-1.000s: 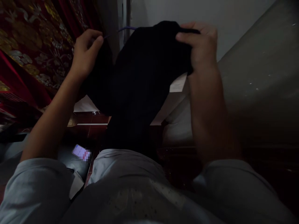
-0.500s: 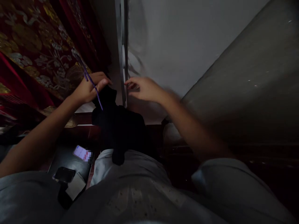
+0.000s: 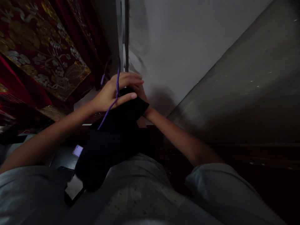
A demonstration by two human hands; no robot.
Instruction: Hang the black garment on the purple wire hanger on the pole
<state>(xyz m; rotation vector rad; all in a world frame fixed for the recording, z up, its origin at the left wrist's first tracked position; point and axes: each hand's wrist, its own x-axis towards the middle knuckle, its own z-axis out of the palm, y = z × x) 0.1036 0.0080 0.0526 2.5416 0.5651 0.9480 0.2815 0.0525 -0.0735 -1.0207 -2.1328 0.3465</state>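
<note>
My left hand (image 3: 114, 93) is closed on a piece of black cloth (image 3: 127, 115), thumb laid along its near side and fingers curved over the top. A purple cord (image 3: 117, 79) runs across the back of that hand, with its lower end on the cloth. Directly behind the left fingers is my right hand (image 3: 142, 93), up against the cloth's far right edge. Its fingers are mostly hidden by the left hand and the cloth. More dark cloth (image 3: 93, 165) hangs down over my lap.
Red drapery with gold and silver embroidery (image 3: 49, 53) hangs at the upper left. A metal strip (image 3: 124, 37) runs along the pale wall (image 3: 178, 40). Low on the left, a phone with a lit screen (image 3: 77, 151) lies on a dark stool-like surface (image 3: 63, 159), near a white piece (image 3: 74, 187).
My left hand has moved right, carrying the black cloth and purple cord with it. The hands, apart before, now meet. The cloth's lower part has swung left and partly covers the lit phone.
</note>
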